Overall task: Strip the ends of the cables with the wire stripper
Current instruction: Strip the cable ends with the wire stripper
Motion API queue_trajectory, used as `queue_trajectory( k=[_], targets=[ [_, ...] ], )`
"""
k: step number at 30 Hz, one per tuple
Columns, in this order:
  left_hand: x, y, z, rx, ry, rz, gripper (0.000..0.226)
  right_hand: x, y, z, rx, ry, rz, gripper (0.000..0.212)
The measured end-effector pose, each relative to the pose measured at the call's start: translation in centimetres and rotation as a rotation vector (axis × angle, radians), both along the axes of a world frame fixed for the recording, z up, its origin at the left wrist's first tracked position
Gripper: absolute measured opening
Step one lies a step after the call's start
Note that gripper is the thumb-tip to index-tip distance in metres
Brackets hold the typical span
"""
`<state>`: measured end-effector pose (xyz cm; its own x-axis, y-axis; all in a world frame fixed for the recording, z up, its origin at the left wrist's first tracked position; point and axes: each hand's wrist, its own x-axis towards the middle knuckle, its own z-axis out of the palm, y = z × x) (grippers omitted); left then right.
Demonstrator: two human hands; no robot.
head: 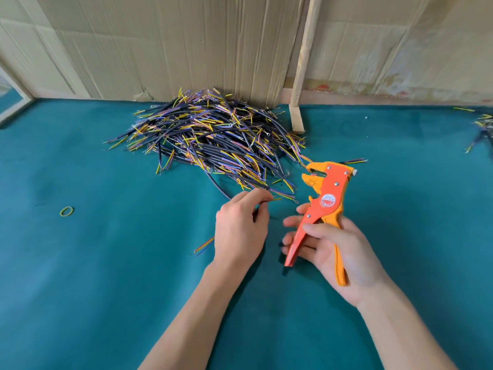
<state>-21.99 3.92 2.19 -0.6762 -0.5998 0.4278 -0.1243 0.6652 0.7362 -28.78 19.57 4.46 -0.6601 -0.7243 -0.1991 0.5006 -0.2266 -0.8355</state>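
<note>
Head view: wire stripper (324,209) gripped in right hand (338,252), left hand (240,231) alongside pinching cable (269,201).

From my feed the scene is bright and evenly lit, soft daylight with no harsh glare. Shadows are faint: a thin dark one sits on the green table cover (106,263) just under the right hand (336,252) and the wire stripper (324,206). The cable pile (210,137) beyond the stripper looks fairly sharp, though fine strands smear slightly. Wide-angle distortion bows the cardboard wall (160,44) behind the pile, and detail softens far to either side of it.
</note>
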Motion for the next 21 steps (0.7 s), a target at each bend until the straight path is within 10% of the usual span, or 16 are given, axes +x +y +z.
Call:
queue_trajectory(
  k=[8, 21],
  targets=[
    [0.5, 1.5, 0.2, -0.015, 0.076, -0.035, 0.02, -0.2, -1.0, -0.6, 0.0, 0.151, -0.162, 0.027],
    [1.1, 0.1, 0.1, 0.55, 0.05, -0.285, 0.003, -0.4, -1.5, -0.9, -0.008, 0.074, -0.179, 0.035]
  ],
)
